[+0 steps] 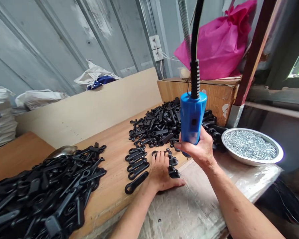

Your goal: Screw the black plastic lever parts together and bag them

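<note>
My right hand (pixel 201 149) is wrapped around a blue electric screwdriver (pixel 193 113), held upright with its black cable leading up; the tip is hidden behind my hand. My left hand (pixel 160 171) lies palm down at the near edge of the wooden board, fingers stretched over a row of black plastic levers (pixel 173 171) with ring ends, thumb spread out to the right. To its left, several more of these levers form a neat column, the nearest being a single lever (pixel 137 182) lying flat. Small shiny screw heads show on some of them.
A big heap of black levers (pixel 154 124) sits behind my hands, another heap (pixel 52 189) at left. At right stands a metal bowl of screws (pixel 250 146). A pink bag (pixel 219 43) rests on a wooden box (pixel 214 96). A beige panel (pixel 102 103) borders the back.
</note>
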The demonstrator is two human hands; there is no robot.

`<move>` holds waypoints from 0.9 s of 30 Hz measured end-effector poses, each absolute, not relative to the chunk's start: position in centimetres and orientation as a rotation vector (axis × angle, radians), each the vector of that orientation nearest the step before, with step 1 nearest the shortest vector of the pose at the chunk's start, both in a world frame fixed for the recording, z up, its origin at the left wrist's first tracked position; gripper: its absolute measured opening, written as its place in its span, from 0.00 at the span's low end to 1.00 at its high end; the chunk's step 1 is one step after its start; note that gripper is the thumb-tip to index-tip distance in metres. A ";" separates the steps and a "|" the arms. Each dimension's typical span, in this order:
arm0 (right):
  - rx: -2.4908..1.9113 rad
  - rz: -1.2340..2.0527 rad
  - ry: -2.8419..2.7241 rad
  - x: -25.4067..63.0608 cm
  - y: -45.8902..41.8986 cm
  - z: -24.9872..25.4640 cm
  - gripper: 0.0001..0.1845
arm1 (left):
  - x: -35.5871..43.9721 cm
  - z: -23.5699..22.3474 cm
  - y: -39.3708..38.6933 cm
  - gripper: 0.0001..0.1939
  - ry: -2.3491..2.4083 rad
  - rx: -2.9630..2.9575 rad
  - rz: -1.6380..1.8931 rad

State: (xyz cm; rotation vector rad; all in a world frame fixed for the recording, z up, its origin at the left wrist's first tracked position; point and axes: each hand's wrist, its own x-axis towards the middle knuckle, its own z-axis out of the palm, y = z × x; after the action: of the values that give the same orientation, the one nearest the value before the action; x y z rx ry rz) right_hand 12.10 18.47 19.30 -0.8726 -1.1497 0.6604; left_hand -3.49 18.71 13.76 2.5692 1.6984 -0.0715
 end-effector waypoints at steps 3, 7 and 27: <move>-0.885 0.715 -1.120 11.4 18.2 19.2 0.22 | -3.7 13.6 18.8 0.63 1.693 2.553 -0.050; -0.877 0.701 -1.023 10.7 18.6 18.2 0.16 | -3.9 13.1 18.9 0.63 1.717 2.505 -0.005; -0.708 0.883 -1.162 8.5 21.2 19.6 0.21 | -4.1 11.6 19.3 0.61 1.596 2.300 0.206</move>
State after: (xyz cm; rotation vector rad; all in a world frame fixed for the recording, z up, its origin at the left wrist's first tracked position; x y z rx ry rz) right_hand 8.50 21.25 19.56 -0.7078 -1.1617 0.8832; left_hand -4.14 19.25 11.64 2.3001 1.5961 0.2056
